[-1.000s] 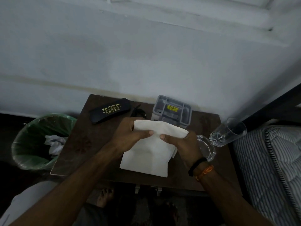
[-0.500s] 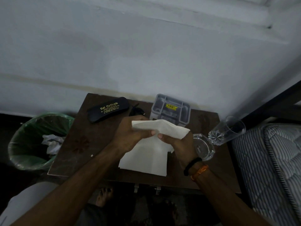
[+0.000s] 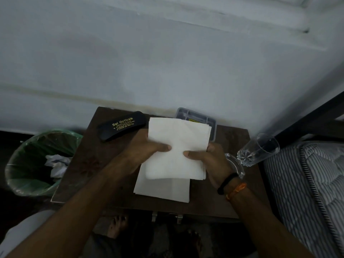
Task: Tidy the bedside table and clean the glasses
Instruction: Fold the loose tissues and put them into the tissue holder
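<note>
I see 2 hands, left hand (image 3: 147,151) & right hand (image 3: 208,161), each pinching 1 white tissue (image 3: 176,146) above table (image 3: 78,164); 1 more tissue sheet (image 3: 163,189) lies flat, 1 black specs case (image 3: 122,125), 1 tipped glass (image 3: 258,149).

case (image 3: 122,126) back-left on table (image 3: 78,175) | bin (image 3: 33,162) left | glass (image 3: 257,149) right

Both hands (image 3: 178,155) raised, thumbs pinching inward

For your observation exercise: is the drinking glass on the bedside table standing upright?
No. The drinking glass lies tipped on its side at the bedside table's right edge, its open mouth pointing toward the bed.
</note>
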Motion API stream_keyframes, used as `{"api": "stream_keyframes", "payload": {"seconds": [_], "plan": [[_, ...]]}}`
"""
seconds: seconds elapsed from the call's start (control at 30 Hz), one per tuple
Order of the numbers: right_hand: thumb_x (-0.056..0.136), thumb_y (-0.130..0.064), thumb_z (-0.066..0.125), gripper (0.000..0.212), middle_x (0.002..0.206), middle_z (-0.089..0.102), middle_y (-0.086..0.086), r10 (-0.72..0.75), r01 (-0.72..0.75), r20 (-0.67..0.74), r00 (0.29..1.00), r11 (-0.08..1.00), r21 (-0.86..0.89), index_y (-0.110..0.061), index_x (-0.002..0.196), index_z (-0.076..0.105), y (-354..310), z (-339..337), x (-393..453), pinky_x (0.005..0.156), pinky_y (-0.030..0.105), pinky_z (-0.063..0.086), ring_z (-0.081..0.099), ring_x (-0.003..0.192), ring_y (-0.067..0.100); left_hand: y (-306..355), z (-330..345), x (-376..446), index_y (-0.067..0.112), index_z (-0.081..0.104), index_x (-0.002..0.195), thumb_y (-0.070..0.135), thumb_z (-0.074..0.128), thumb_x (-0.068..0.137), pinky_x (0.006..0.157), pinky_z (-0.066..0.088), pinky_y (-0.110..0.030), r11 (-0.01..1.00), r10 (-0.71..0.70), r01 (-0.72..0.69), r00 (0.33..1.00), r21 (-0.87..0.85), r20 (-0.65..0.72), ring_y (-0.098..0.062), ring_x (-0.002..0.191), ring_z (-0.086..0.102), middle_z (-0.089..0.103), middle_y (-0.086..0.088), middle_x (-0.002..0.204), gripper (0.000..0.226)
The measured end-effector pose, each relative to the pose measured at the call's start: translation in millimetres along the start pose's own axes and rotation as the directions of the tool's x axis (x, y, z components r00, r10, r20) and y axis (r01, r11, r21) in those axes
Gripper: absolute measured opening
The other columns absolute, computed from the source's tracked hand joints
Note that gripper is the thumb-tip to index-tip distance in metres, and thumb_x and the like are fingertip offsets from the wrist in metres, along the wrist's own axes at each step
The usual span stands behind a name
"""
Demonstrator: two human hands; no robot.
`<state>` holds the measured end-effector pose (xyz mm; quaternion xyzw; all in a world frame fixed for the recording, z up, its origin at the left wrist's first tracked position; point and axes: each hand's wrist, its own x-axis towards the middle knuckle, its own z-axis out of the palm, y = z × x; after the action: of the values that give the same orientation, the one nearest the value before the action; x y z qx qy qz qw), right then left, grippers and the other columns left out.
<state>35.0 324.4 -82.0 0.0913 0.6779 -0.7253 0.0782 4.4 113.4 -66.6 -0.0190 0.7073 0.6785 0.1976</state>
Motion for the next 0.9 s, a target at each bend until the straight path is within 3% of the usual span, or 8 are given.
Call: {"api": "stream_keyframes", "payload": {"seconds": [0.17, 0.33, 0.5, 0.67, 0.9], "plan": [[0.075, 0.004, 0.074, 0.041, 0.112, 0.073, 0.014, 0.073, -0.076, 0.059, 0.996, 0.996, 0.048, 0.000, 0.116, 0.067, -8.8, -4.0, 2.5, 0.082, 0.047, 0.059, 0.069, 0.103, 0.034, 11.2, 3.3, -0.6, 0.012, 0.070, 0.114, -0.008, 0.073, 0.074, 0.089, 0.057, -0.046, 0.983, -0.075, 0.087, 0.994, -0.161, 0.084, -0.027, 0.103, 0.071, 0.075, -0.006, 0.108, 0.044], [0.074, 0.003, 0.075, 0.043, 0.113, 0.072, 0.017, 0.047, -0.054, 0.083, 0.995, 0.995, 0.089, 0.003, 0.116, 0.066, -13.6, -1.5, 2.8, 0.079, 0.042, 0.059, 0.069, 0.103, 0.034, 15.1, 4.9, 1.2, 0.010, 0.071, 0.112, -0.007, 0.073, 0.073, 0.089, 0.056, -0.049, 0.978, -0.085, 0.100, 0.993, -0.185, 0.085, -0.030, 0.102, 0.070, 0.075, -0.010, 0.109, 0.043], [0.075, 0.007, 0.073, 0.038, 0.111, 0.072, 0.018, 0.057, -0.062, 0.081, 0.995, 0.996, 0.065, 0.004, 0.113, 0.067, -16.8, -11.3, 6.9, 0.087, 0.050, 0.057, 0.067, 0.106, 0.039, 16.4, 2.2, 2.7, 0.004, 0.070, 0.112, -0.010, 0.070, 0.074, 0.091, 0.055, -0.050, 0.970, -0.099, 0.114, 0.992, -0.214, 0.078, -0.035, 0.105, 0.068, 0.074, -0.014, 0.109, 0.040], [0.072, -0.005, 0.077, 0.047, 0.116, 0.071, 0.016, 0.085, -0.097, 0.126, 0.988, 0.991, 0.095, -0.001, 0.118, 0.066, -19.0, -13.2, 9.0, 0.090, 0.052, 0.055, 0.067, 0.106, 0.037, 17.2, 5.6, 2.3, 0.004, 0.070, 0.112, -0.011, 0.068, 0.074, 0.094, 0.053, -0.052, 0.963, -0.097, 0.121, 0.989, -0.241, 0.108, -0.036, 0.106, 0.068, 0.073, -0.016, 0.111, 0.041], [0.077, 0.005, 0.071, 0.040, 0.114, 0.071, 0.017, 0.062, -0.075, 0.105, 0.992, 0.990, 0.120, 0.001, 0.116, 0.066, -19.5, -12.7, 8.8, 0.085, 0.047, 0.057, 0.067, 0.106, 0.035, 16.5, 5.8, 3.8, 0.006, 0.072, 0.110, -0.010, 0.063, 0.079, 0.096, 0.052, -0.053, 0.959, -0.103, 0.124, 0.990, -0.253, 0.097, -0.036, 0.106, 0.068, 0.073, -0.015, 0.111, 0.036]]}}
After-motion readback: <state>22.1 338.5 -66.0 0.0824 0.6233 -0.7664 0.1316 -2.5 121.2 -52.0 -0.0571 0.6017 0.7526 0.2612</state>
